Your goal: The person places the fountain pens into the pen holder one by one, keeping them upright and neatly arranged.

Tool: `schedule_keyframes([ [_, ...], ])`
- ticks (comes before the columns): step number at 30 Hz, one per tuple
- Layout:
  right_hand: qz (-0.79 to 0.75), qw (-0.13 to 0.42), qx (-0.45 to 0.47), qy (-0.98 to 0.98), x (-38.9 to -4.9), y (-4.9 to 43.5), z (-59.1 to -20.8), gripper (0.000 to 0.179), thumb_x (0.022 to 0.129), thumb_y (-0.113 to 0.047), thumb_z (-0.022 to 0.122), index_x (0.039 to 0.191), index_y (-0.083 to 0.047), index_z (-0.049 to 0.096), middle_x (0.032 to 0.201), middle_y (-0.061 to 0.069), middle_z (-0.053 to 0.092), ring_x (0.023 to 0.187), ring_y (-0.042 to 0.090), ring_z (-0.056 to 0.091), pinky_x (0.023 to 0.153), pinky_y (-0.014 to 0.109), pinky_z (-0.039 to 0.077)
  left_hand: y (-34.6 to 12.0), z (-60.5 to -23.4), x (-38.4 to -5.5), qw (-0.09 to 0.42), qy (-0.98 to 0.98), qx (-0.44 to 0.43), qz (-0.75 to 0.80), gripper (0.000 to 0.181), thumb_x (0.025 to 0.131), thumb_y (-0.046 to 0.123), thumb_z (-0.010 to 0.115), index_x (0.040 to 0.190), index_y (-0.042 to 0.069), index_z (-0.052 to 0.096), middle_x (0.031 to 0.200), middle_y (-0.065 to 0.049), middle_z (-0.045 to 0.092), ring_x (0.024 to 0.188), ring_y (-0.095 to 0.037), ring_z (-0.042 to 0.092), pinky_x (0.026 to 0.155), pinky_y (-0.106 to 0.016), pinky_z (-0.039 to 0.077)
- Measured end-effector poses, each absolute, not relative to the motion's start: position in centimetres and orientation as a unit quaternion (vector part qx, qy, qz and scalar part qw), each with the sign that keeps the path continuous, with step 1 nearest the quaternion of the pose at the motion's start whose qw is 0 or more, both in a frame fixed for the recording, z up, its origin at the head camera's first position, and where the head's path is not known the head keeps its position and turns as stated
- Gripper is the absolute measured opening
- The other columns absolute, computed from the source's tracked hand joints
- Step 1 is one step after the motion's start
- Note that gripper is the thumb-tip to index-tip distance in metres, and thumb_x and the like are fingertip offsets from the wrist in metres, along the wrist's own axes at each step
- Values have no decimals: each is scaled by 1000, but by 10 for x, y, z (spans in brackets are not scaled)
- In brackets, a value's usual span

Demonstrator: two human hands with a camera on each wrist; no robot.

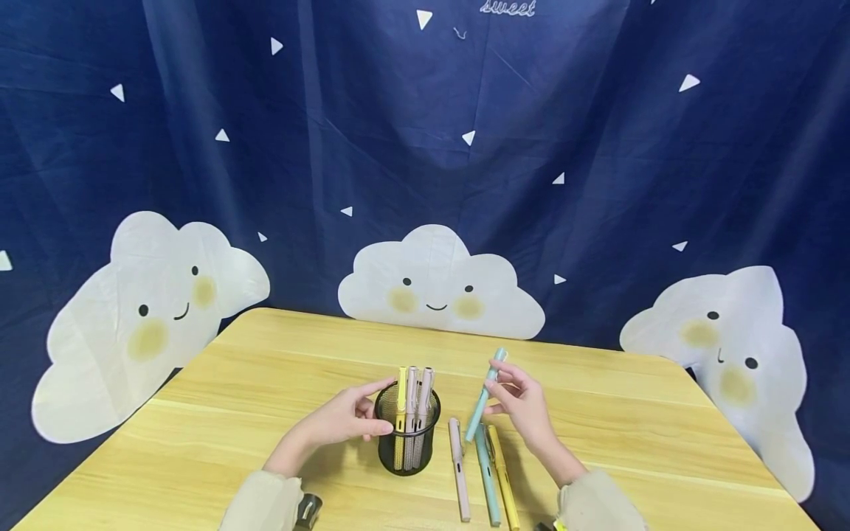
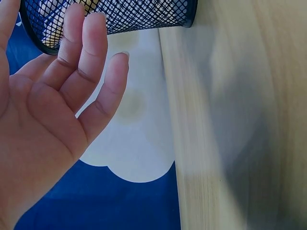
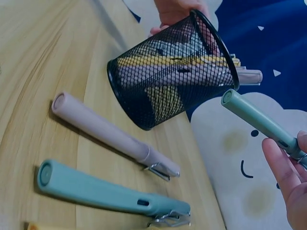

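A black mesh pen holder (image 1: 385, 450) stands upright on the table, with a yellow pen (image 1: 401, 394) and two pale mauve pens (image 1: 426, 394) inside. My left hand (image 1: 341, 419) holds it from the left, thumb at the front of the rim and index finger toward the back. In the left wrist view the other fingers (image 2: 93, 57) are loosely bent beside the mesh. Between thumb and fingers, my right hand (image 1: 524, 405) pinches a teal pen (image 1: 481, 407), tilted, right of the holder. Its lower end overlaps the pens lying below in the head view.
Right of the holder, a pale mauve pen (image 1: 459, 472), another teal pen (image 1: 488, 479) and a yellow pen (image 1: 505, 483) lie side by side on the wooden table (image 1: 265, 383). Behind the table hangs a blue curtain (image 1: 398, 162) with white clouds.
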State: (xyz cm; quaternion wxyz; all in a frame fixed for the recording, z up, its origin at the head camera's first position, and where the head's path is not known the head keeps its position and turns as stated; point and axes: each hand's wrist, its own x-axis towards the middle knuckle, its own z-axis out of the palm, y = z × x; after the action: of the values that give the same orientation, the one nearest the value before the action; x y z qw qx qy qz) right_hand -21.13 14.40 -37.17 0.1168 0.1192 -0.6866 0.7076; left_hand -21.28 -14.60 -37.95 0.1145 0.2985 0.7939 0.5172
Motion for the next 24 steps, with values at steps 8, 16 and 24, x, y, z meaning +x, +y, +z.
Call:
schedule_keyframes([
  [8,709,123,133,-681,-213,136,-371,42,79,12,58,120,11,48,89,20,51,67,13,59,53,37,52,-146,-380,-212,114,794,299,516,77,79,21,68,139,-3,24,57,0,49,57,-39,53,47,-20,38],
  [16,731,148,235,-624,-240,142,-405,46,79,3,64,123,1,50,91,12,51,70,13,60,52,33,52,-147,-382,-213,116,792,299,520,77,79,21,68,139,-2,25,57,0,49,58,-40,53,47,-20,38],
  [24,742,160,231,-609,-230,130,-389,45,80,-1,64,122,3,50,91,12,49,71,14,59,53,34,52,-147,-381,-213,110,791,312,515,77,80,21,67,138,-4,24,56,3,49,55,-34,53,47,-19,37],
])
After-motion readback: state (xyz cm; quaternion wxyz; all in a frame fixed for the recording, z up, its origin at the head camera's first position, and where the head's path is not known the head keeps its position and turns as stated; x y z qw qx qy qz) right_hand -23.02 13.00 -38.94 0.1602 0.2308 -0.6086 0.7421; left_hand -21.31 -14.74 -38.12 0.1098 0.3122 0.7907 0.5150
